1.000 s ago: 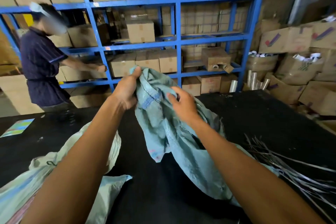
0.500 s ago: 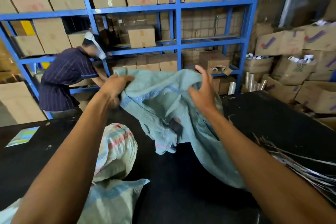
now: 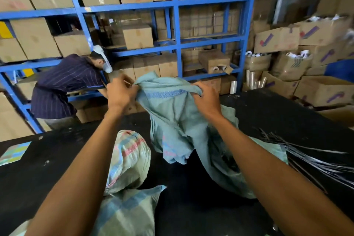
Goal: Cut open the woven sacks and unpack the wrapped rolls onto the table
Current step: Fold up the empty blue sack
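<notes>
Head view | left hand [image 3: 120, 92] pinching teal woven sack [image 3: 178, 119] corner | right hand [image 3: 206, 98] fisting its bunched top edge above black table [image 3: 57, 159]

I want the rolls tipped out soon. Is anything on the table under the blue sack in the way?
Nothing visible: both hands, left hand and right hand, grip the blue sack, and the black table below is bare.

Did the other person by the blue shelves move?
Yes. The other person bent down and shifted rightward along the blue shelving, head now near its lower shelf.
</notes>
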`<state>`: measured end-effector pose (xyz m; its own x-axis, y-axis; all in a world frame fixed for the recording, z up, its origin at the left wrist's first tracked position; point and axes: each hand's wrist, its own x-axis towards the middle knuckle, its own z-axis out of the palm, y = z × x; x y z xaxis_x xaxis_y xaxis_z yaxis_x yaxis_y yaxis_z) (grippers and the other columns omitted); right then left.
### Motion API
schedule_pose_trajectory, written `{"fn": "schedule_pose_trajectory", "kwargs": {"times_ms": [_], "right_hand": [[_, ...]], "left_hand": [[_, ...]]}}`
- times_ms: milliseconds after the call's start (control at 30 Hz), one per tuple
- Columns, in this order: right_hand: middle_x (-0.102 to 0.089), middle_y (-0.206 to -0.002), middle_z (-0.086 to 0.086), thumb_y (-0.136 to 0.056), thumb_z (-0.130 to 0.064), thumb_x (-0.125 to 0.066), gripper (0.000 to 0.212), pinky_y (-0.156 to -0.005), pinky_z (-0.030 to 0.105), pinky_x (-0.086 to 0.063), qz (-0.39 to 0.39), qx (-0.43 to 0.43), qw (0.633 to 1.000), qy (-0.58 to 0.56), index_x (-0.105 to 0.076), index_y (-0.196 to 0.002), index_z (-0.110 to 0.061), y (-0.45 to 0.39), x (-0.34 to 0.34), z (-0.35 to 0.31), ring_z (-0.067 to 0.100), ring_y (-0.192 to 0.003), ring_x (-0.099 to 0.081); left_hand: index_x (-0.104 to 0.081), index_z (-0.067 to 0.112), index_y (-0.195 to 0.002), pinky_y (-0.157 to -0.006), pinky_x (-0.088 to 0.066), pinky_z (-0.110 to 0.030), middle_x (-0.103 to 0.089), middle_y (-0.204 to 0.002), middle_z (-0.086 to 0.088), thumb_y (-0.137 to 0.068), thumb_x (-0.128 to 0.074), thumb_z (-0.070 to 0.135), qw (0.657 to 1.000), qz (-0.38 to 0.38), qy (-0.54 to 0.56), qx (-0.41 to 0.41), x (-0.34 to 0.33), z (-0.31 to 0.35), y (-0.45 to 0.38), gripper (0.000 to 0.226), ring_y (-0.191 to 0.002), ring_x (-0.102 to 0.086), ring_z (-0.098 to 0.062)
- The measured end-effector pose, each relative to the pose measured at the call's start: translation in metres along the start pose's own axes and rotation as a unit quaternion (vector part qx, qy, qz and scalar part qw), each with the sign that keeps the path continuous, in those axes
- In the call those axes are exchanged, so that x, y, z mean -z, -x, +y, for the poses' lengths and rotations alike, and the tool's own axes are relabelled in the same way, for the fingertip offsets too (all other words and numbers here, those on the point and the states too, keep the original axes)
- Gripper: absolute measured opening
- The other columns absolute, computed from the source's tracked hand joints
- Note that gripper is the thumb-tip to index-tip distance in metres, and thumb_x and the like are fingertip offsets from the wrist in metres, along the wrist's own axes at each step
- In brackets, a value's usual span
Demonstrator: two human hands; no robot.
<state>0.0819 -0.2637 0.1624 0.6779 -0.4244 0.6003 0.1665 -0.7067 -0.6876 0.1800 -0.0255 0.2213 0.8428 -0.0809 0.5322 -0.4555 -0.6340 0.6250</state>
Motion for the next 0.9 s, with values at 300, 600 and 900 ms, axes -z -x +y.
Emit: {"fn": "schedule_pose_trajectory", "kwargs": {"times_ms": [300,600,900], "right_hand": [[-0.071,-0.095,0.010,-0.089,-0.018,-0.066,0.017,-0.076,0.033,-0.045,-0.168,-0.039,0.981,-0.084,-0.072,-0.102,-0.009,-0.015,0.019,-0.040,0.021,-0.085,-0.062],[-0.072,-0.108,0.004,-0.097,-0.006,-0.046,0.030,-0.088,0.033,-0.057,-0.144,-0.091,0.954,-0.247,-0.071,-0.110,-0.016,-0.039,0.054,-0.045,0.019,-0.101,-0.068],[-0.050,-0.111,0.007,-0.084,-0.012,-0.067,0.037,-0.089,0.037,-0.039,0.181,0.035,0.974,0.134,-0.058,-0.118,-0.023,-0.031,0.069,-0.017,0.025,-0.105,-0.050]], "left_hand": [[-0.066,0.015,-0.097,-0.077,-0.058,-0.036,-0.070,-0.089,-0.009,-0.092,-0.067,0.023,0.839,-0.256,0.458,0.145,-0.001,0.084,0.009,0.010,-0.084,-0.067,-0.027],[-0.069,0.014,-0.108,-0.075,-0.055,-0.031,-0.075,-0.100,-0.001,-0.082,-0.066,-0.001,0.929,-0.240,0.280,0.039,-0.051,0.072,0.042,0.030,-0.094,-0.071,-0.021],[-0.069,0.013,-0.111,-0.077,-0.054,-0.030,-0.072,-0.096,-0.002,-0.082,-0.064,0.007,0.989,-0.068,0.134,-0.003,-0.038,0.112,0.025,0.030,-0.088,-0.066,-0.016]]}}
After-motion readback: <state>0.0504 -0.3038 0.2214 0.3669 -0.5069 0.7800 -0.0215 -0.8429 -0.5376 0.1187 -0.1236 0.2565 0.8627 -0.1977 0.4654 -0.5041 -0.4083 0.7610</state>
